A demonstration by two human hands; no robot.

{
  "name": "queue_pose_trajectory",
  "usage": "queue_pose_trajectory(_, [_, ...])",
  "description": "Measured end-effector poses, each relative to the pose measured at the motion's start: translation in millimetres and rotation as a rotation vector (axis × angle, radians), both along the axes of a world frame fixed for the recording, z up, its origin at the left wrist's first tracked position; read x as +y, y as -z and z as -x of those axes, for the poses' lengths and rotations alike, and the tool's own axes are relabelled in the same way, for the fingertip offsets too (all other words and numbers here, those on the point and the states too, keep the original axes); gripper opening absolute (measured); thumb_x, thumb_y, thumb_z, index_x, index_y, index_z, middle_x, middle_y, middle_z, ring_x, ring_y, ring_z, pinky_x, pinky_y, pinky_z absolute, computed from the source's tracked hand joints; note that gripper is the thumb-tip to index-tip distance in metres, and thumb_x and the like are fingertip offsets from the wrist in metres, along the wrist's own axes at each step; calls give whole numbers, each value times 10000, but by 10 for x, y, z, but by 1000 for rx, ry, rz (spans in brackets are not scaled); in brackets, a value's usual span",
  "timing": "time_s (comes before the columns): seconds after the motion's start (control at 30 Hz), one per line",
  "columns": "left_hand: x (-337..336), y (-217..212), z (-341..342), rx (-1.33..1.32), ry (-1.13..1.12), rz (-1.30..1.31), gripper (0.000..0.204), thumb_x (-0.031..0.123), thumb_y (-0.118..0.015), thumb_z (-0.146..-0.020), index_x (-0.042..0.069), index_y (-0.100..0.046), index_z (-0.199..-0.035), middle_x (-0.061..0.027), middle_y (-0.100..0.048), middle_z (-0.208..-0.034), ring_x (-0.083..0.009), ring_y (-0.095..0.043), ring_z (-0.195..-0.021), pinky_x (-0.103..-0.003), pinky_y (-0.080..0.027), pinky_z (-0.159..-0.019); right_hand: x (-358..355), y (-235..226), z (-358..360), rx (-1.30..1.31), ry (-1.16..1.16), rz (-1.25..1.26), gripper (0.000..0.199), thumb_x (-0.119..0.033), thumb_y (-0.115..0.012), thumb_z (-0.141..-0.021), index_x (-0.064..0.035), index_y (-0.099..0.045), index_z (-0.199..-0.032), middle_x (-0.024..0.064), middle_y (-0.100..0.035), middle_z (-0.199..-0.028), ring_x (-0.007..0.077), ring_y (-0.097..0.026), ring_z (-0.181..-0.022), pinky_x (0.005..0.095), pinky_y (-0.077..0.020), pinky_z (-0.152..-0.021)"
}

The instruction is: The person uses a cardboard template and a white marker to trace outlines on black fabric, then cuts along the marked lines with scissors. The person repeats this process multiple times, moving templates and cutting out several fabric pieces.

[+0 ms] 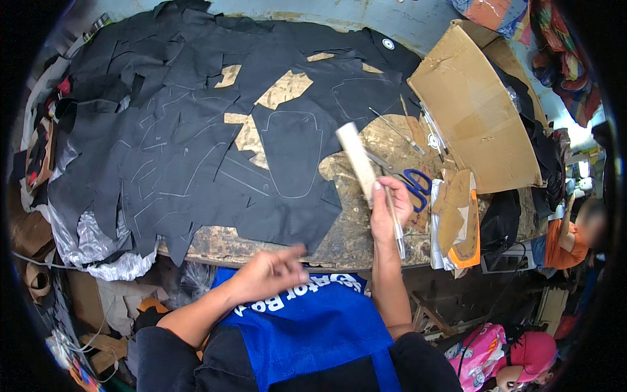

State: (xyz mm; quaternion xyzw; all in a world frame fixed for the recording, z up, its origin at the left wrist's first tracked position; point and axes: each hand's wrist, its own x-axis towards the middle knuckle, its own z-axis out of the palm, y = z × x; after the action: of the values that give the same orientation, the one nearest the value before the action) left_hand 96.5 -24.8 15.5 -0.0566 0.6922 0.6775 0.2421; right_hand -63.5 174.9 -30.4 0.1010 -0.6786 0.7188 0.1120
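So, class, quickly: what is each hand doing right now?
Left hand: holds nothing, fingers loosely curled, at the table's front edge.
Right hand: closed on a pale flat block and a silver pen.

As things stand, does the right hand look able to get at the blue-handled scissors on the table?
Probably yes. The scissors lie in the open just right of the right hand, nothing lying over them. But that hand already holds a pale flat block and a thin pen-like tool, so its grip is occupied.

right hand [390,208]: grips pale block [356,159], pen [396,225] | left hand [271,273]: empty, at worktable [356,228] edge | black leather [196,144] spread
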Motion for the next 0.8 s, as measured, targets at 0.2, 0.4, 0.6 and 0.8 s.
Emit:
queue_pose_trajectory(0.2, [79, -116, -167, 695, 88, 417, 426, 209, -735, -786, 64, -625, -1171, -163, -609, -1055, -311, -616, -916, -366, -516, -777, -179, -304, -164, 3, -661, -450, 77, 25, -619, -827, -4, -643, -894, 74, -663, -833, 118, -618, -757, 245, -479, -675])
queue_pose_trajectory(0.4, [65, 25, 9, 562, 341, 922, 800, 553, -623, -793, 50, -406, -1377, -214, -270, -1486, -394, -166, -1408, -638, -113, -1083, -357, -292, -226, 200, -621, -685, 165, 18, -635, -778, -32, -630, -936, 147, -656, -845, 292, -659, -790, 361, -503, -667])
queue_pose_trajectory(0.6, [50, 84, -64, 603, 388, 932, 755, 598, -530, -836, 63, -444, -1362, -202, -271, -1491, -376, -161, -1413, -654, -117, -1069, -234, -186, -245, 124, -454, -523, 225, 42, -599, -800, -26, -626, -1012, 154, -671, -972, 299, -666, -889, 342, -520, -798])
queue_pose_trajectory(0.8, [62, 84, -116, 566, 326, 920, 759, 617, -499, -843, 69, -446, -1366, -188, -270, -1496, -359, -161, -1418, -671, -65, -1064, -81, -114, -195, 200, -281, -597, 203, 57, -576, -841, -9, -618, -1029, 165, -678, -1034, 233, -662, -986, 299, -509, -845])
